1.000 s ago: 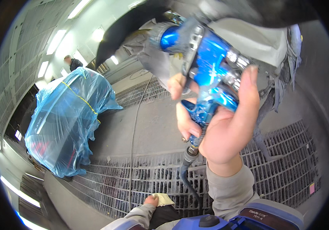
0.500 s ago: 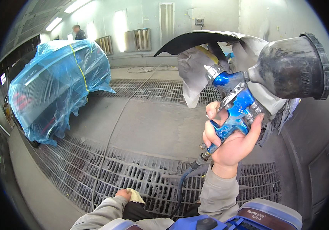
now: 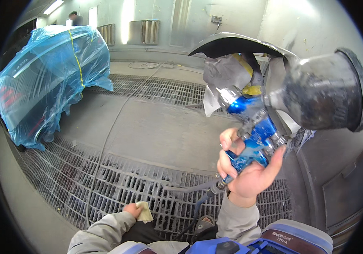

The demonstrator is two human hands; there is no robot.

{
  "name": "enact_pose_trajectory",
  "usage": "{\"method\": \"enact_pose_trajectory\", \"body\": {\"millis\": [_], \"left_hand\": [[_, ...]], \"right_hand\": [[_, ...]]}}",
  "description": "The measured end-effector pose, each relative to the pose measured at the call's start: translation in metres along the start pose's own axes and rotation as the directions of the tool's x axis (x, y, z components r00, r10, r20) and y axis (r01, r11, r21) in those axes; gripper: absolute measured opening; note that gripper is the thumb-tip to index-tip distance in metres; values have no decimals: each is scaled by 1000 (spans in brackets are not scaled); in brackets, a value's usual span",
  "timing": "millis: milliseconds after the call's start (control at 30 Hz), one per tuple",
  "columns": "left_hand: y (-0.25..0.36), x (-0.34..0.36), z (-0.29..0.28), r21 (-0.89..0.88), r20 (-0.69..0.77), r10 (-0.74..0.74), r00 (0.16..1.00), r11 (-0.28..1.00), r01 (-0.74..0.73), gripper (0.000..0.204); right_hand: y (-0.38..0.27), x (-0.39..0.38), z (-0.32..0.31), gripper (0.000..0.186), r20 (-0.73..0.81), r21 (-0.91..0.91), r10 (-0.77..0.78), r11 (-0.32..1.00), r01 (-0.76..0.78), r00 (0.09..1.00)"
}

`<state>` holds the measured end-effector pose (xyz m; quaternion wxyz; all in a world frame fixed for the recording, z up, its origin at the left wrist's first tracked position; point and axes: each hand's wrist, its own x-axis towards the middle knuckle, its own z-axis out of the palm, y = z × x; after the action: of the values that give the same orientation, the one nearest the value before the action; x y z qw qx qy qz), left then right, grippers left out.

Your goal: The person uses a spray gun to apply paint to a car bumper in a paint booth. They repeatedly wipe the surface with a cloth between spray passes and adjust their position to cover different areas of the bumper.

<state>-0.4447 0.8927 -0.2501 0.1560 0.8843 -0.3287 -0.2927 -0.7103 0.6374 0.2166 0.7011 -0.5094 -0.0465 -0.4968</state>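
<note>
My right hand [image 3: 251,182] is wrapped round the handle of a blue spray gun [image 3: 257,130], raised at the right. The gun lies tilted, its silver nozzle toward the upper left. A large smudged, see-through paint cup [image 3: 321,91] with a black lid juts from it to the right. A dark air hose [image 3: 199,202] runs down from the handle. Low at the left, my left hand [image 3: 132,209] is closed on a folded cream cloth [image 3: 145,212]. Beyond the gun stands a dark curved car panel [image 3: 236,42] with grey masking paper [image 3: 226,72] below it; the gun partly hides them.
A car [image 3: 54,80] wrapped in blue plastic film stands at the left. Floor gratings [image 3: 118,190] cross the booth near and far. A thin hose [image 3: 105,144] trails over the floor. Behind the car is another person [image 3: 75,19]. The wall [image 3: 236,21] closes off the back.
The view has shifted, so the wrapped car sits further left and higher. The gun appears slightly lower and blurred. Both hands keep their hold; a sandalled foot now shows below.
</note>
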Motion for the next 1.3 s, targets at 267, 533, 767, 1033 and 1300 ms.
{"method": "enact_pose_trajectory", "body": {"millis": [267, 533, 767, 1033, 1300], "left_hand": [[25, -38, -9, -124, 4, 636, 772, 766, -630, 19], [73, -98, -47, -141, 196, 519, 832, 855, -500, 14], [89, -130, -61, -212, 228, 504, 833, 861, -463, 16], [99, -174, -64, -298, 263, 506, 821, 852, -430, 22], [105, -263, -66, -399, 400, 528, 749, 836, -376, 28]], "right_hand": [[-29, -20, -14, 107, 54, -94, -99, 990, 104, 994], [-16, -11, -30, 109, 110, -55, -225, 971, 232, 968], [3, 5, -39, 111, 47, 184, -188, 967, 177, 981], [-4, 8, -18, 104, -114, 319, -40, 945, 74, 993], [-43, -1, 19, 108, -199, -56, 4, 998, -15, 980]]}}
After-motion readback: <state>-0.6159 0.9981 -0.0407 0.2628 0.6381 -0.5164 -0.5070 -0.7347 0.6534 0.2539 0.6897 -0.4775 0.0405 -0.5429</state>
